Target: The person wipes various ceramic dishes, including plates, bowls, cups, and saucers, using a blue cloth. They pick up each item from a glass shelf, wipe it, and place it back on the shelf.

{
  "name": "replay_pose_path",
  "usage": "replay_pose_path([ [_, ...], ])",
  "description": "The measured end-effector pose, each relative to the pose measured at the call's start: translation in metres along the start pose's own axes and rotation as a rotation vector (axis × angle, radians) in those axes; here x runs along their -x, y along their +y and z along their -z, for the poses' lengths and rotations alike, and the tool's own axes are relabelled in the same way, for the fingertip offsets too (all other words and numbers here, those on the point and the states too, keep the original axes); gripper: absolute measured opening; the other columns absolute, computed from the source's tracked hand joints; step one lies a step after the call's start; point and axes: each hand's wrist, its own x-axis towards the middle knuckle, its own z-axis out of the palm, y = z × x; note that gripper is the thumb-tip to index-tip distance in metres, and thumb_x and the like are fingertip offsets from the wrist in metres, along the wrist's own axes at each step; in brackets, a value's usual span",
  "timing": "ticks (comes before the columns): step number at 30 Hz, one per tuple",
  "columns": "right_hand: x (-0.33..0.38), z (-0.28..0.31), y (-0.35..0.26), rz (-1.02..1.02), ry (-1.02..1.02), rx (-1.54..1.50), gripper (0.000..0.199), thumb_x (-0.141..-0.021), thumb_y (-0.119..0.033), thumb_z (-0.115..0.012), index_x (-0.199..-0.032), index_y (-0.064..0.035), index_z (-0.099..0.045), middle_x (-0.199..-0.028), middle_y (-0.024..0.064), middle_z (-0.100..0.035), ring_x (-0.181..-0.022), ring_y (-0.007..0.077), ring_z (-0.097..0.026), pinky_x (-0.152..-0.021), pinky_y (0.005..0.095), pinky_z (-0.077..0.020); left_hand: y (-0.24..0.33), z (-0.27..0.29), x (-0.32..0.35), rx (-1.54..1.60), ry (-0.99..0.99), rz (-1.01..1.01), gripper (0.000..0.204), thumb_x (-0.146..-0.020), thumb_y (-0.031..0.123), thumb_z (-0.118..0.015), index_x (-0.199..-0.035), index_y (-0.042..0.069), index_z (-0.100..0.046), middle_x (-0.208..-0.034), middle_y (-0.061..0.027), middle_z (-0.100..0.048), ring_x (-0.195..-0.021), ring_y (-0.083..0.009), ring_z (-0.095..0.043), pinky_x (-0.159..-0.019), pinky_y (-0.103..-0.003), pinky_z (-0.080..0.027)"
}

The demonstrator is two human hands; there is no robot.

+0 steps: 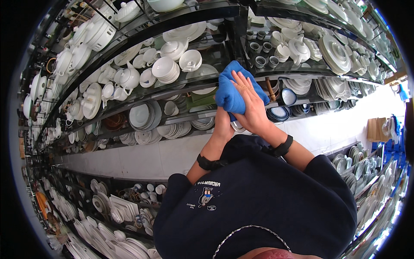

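A bunched blue cloth (230,95) is between my two hands, in front of the shelf's middle post. My right hand (252,105) lies over it, palm pressed in and fingers stretched along its face. Beneath and to the left, my left hand (222,123) holds the cloth from the other side; its fingers are mostly hidden. Whether anything is wrapped inside the cloth I cannot tell. Closest to my hands on the shelf are stacked white bowls (165,69), and small dark-patterned cups (260,61) stand to the right.
Black tiered shelves (189,86) crowded with white crockery curve across the front. A teapot (129,77) and a stack of plates (334,54) stand on them. More shelves of dishes (123,209) lie at the lower left and lower right. A cardboard box (377,129) sits at far right.
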Motion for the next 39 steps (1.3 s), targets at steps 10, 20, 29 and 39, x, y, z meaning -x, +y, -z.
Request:
replay_pose_path([
  [10,0.015,-0.003,-0.010,-0.004,-0.198,-0.179,0.074,-0.072,-0.011,-0.076,-0.141,-0.0006,-0.050,-0.152,0.0173,-0.053,-0.132,0.0423,-0.056,-0.118,0.0486,-0.0431,0.010,0.030,-0.025,0.273,-0.161,0.028,0.078,-0.105,0.069,-0.033,-0.156,0.010,-0.038,-0.146,-0.0242,-0.054,-0.134,-0.0385,-0.053,-0.113,-0.054,-0.045],
  [20,0.017,0.014,0.000,0.246,-0.363,-0.213,0.064,-0.077,-0.017,-0.072,-0.138,-0.0025,-0.055,-0.147,0.0167,-0.059,-0.130,0.0393,-0.060,-0.116,0.0519,-0.0441,0.049,0.024,-0.030,0.187,-0.073,-0.090,0.092,-0.102,0.077,-0.020,-0.152,0.003,-0.042,-0.137,-0.0215,-0.062,-0.114,-0.0327,-0.065,-0.095,-0.048,-0.057],
  [29,-0.006,-0.004,-0.004,0.209,-0.256,-0.220,0.067,-0.076,-0.011,-0.073,-0.139,-0.0008,-0.052,-0.155,0.0188,-0.050,-0.141,0.0421,-0.050,-0.120,0.0532,-0.0392,0.040,0.018,-0.023,0.316,-0.119,-0.041,0.092,-0.102,0.077,-0.025,-0.151,0.003,-0.043,-0.142,-0.0178,-0.057,-0.126,-0.0301,-0.058,-0.102,-0.044,-0.054],
  [39,-0.045,-0.010,-0.012,0.120,-0.172,-0.031,0.061,-0.077,-0.006,-0.070,-0.135,0.0010,-0.052,-0.152,0.0168,-0.053,-0.139,0.0398,-0.051,-0.119,0.0505,-0.0411,0.021,0.022,-0.012,-0.010,0.290,-0.254,0.062,-0.107,0.050,-0.051,-0.152,0.007,-0.041,-0.151,-0.0110,-0.051,-0.135,-0.0240,-0.055,-0.113,-0.040,-0.047],
])
